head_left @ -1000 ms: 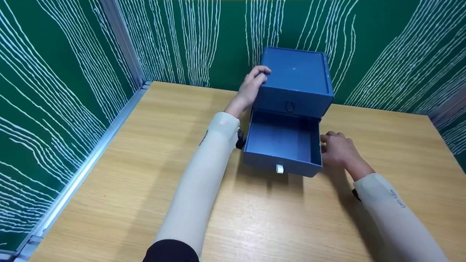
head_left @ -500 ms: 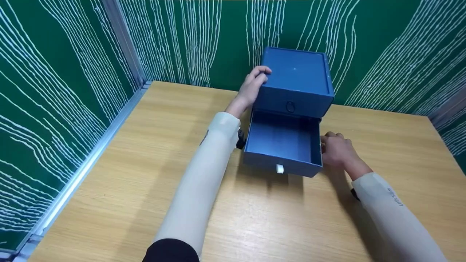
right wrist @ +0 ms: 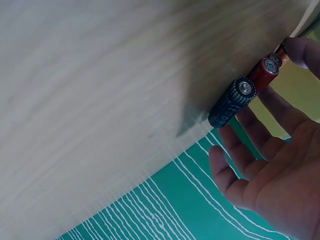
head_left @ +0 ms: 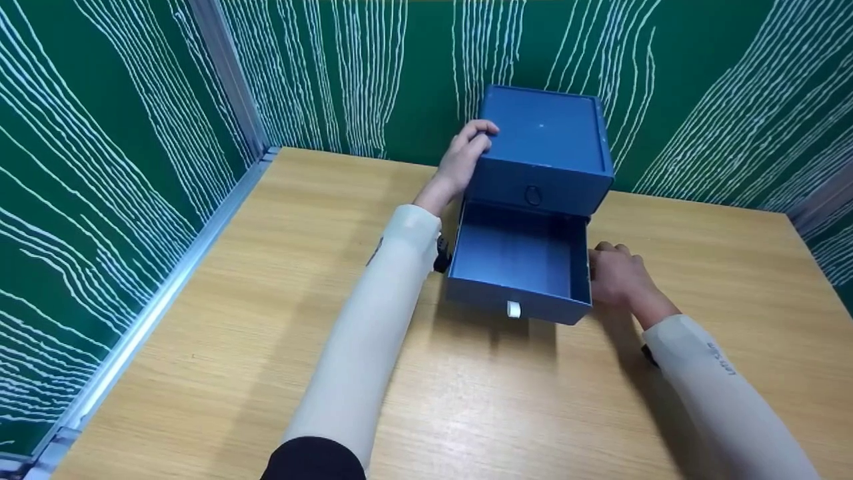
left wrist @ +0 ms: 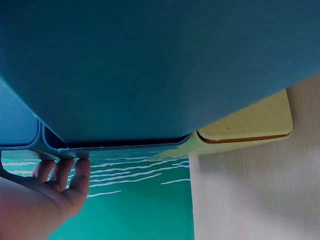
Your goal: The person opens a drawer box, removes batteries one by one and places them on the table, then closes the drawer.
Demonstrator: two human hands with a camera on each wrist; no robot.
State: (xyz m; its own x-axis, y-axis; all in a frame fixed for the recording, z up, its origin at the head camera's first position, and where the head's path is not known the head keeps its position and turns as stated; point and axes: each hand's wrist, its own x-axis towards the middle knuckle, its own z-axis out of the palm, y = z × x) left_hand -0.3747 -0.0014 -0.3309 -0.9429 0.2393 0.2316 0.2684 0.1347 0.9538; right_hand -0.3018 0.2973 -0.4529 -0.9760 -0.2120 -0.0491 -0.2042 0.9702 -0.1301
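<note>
Batteries (right wrist: pixel 260 82) make a short row at the right hand (head_left: pixel 620 277): a dark one (right wrist: pixel 227 110) at one end, a red one beside it and an orange one (right wrist: pixel 284 54) at the other. The right hand's fingers are half curled with gaps between them; thumb and fingertips pinch the row low by the table (head_left: pixel 333 333), to the right of a blue drawer cabinet (head_left: pixel 543 130). Whether the batteries touch the wood cannot be told, and the head view hides them.

The cabinet stands near the table's back edge, right of the middle. Its top unit has a dark ring (head_left: pixel 532 195) on a front pushed in. Below that, a blue drawer (head_left: pixel 513 250) with a white tab (head_left: pixel 513 309) is pulled out toward the table's front edge. The left wrist view shows a yellow unit (left wrist: pixel 250 117) at the bottom, against the table.

The left hand (head_left: pixel 460 160) rests on the cabinet's upper left side, its fingers loosely bent, some over the top edge and others against the side wall, gripping nothing loose. Pale sleeves (head_left: pixel 360 320) cover both forearms. Green panels (head_left: pixel 426 73) with wavy white lines rise behind the table's back edge and along its left edge.
</note>
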